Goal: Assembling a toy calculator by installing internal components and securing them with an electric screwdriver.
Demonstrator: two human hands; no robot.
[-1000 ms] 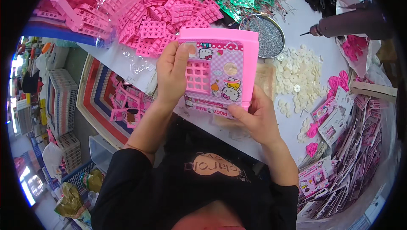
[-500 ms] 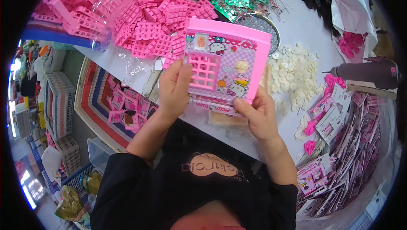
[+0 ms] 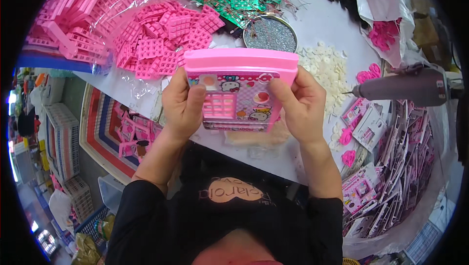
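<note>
From my feed, I see the pink toy housing [image 3: 242, 61] at the centre of the frame, held above the white tabletop [image 3: 283, 161], its cat-printed purple front facing the wearer. The left hand [image 3: 181, 107] grips its left edge, thumb on the front by the square-gridded window [image 3: 220, 106]; the right hand [image 3: 305, 103] clasps the right edge, thumb on the upper right of the print. The fingers behind are hidden, so I can't tell how they press there. I judge that uneven thumb pressure could tilt the housing or scuff the print.

Just above, the round dish of small grey metal pieces [image 3: 270, 33] sits close to its top rim; a careless swing could tip it. Right of centre, the powered screwdriver [image 3: 405, 89] points its bit toward the right wrist, so a sideways jerk might catch skin. Loose white discs [image 3: 328, 67] could scatter if an elbow sweeps them.
</note>
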